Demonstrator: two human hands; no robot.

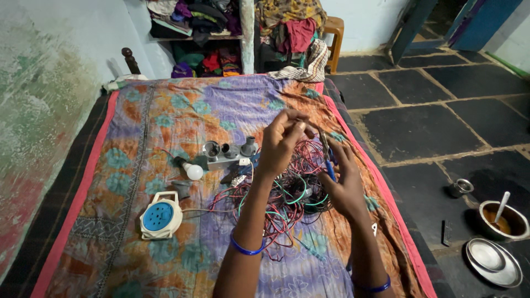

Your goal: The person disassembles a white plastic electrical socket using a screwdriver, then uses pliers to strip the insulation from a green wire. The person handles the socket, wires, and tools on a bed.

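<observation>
Red and green wires (287, 198) lie tangled below the raised hands, where the left hand (281, 140) pinches a strand and the right hand (342, 185) grips blue-handled pliers (327, 157) (best closed gently, keeping that strand taut).

Under both hands the tangle of red, green and black wires (287, 193) crowds the bedspread (165, 116). To its left stand the grey switch board (226, 155), the white bulb (194, 171) and the blue-and-white extension reel (160, 216) — close together, with narrow gaps. The far half of the bedspread lies open (as does its left strip) — up to the checked cloth (306, 69).
</observation>
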